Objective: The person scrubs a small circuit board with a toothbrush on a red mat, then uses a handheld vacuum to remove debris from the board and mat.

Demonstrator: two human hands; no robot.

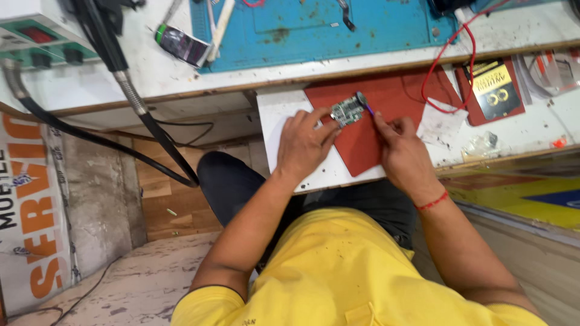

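Observation:
My left hand [305, 145] rests on a pulled-out white shelf [275, 121] and pinches a small green circuit board [345, 111] at its left edge. The board lies over a red mat [393, 99]. My right hand [402, 148] grips a thin tool with a blue tip [368, 108], and the tip touches the board's right side. A red thread is tied around my right wrist. I wear a yellow shirt.
A blue work mat [326, 27] covers the white bench above. A red wire [447, 66] loops down over the red mat. A dark card [495, 90] and crumpled white paper [441, 124] lie to the right. A black hose [139, 115] hangs at left by a station box [42, 36].

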